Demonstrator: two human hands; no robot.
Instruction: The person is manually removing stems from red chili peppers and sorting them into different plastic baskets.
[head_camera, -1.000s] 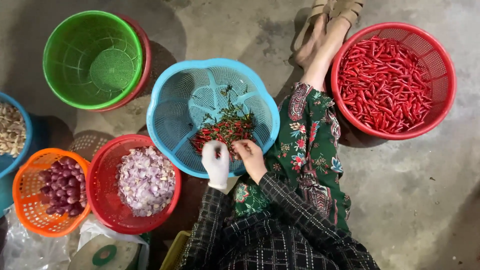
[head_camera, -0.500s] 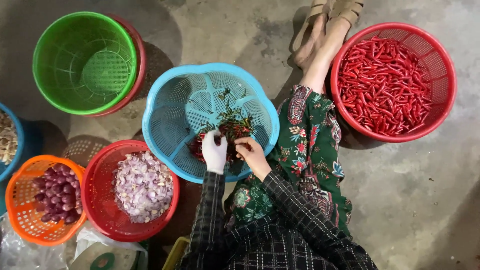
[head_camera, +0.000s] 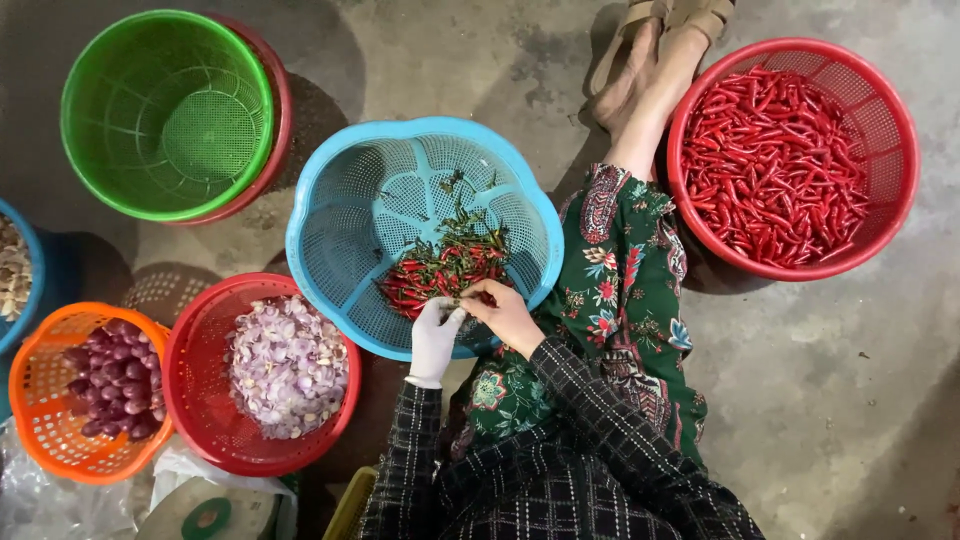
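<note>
We have a single view, from a camera worn on the person's head, looking almost straight down onto the concrete floor (head_camera: 820, 400). It sits high enough to take in the seated person's lap and outstretched leg, and a ring of baskets around them. The blue basket (head_camera: 340, 230) lies near the centre, with the left hand (head_camera: 436, 335) and right hand (head_camera: 505, 312) meeting at its near rim. The red basket of chillies (head_camera: 895, 150) reaches the right part of the frame; the orange basket (head_camera: 40, 440) is close to the left edge. With only this one view, no other shares the scene.
</note>
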